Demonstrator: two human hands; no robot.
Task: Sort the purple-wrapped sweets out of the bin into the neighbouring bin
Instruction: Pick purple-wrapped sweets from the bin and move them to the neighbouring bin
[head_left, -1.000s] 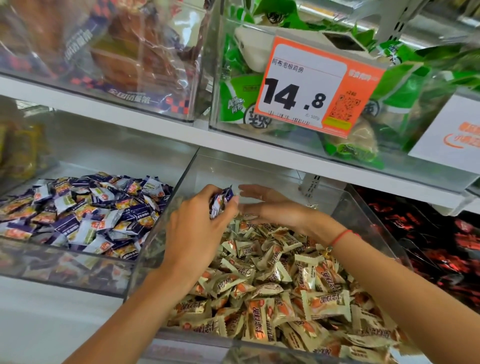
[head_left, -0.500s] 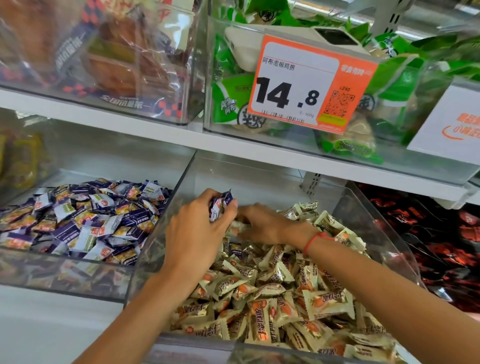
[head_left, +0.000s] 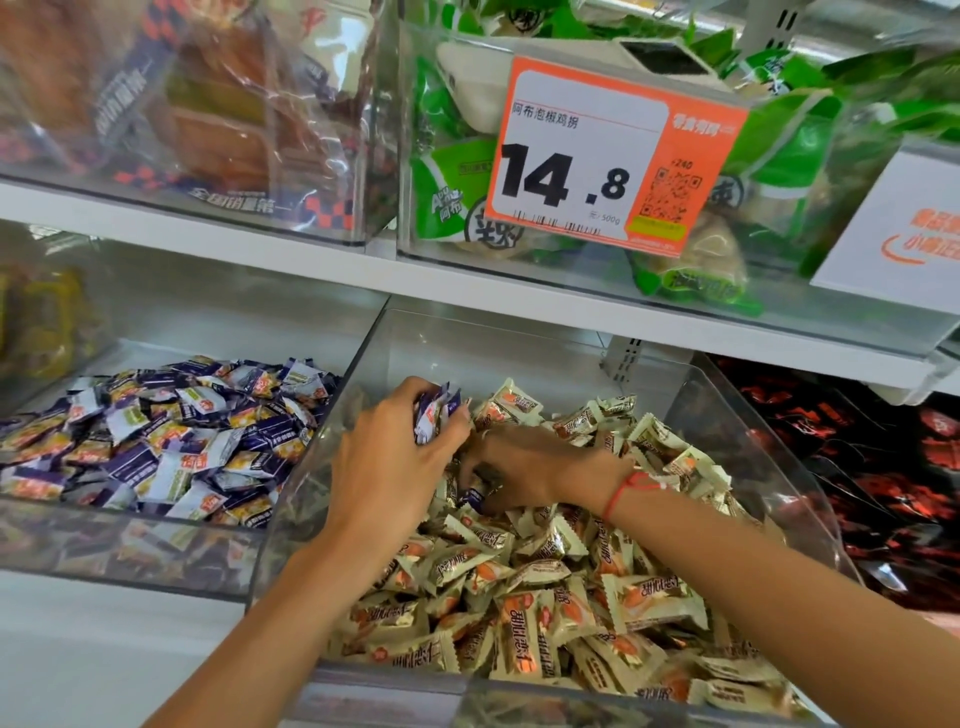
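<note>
A clear bin (head_left: 737, 415) in the middle holds a heap of cream-wrapped sweets (head_left: 519, 613). My left hand (head_left: 389, 467) hovers over its far left part and grips a small bunch of purple-wrapped sweets (head_left: 434, 413) between thumb and fingers. My right hand (head_left: 524, 467) is dug into the heap, fingers curled down, pinching another purple-wrapped sweet (head_left: 475, 496) among the cream ones. The neighbouring bin (head_left: 130, 519) on the left is full of purple-wrapped sweets (head_left: 166, 441).
A white shelf edge (head_left: 311, 265) runs just above the bins, with an orange price tag (head_left: 608, 161) reading 14.8 hanging over the middle bin. Green packets fill the bin behind the tag. A bin of dark red packets (head_left: 883, 493) stands to the right.
My right hand went from flat and open at the back of the bin to digging down into the heap with curled fingers. My left hand kept its purple sweets and stayed about where it was.
</note>
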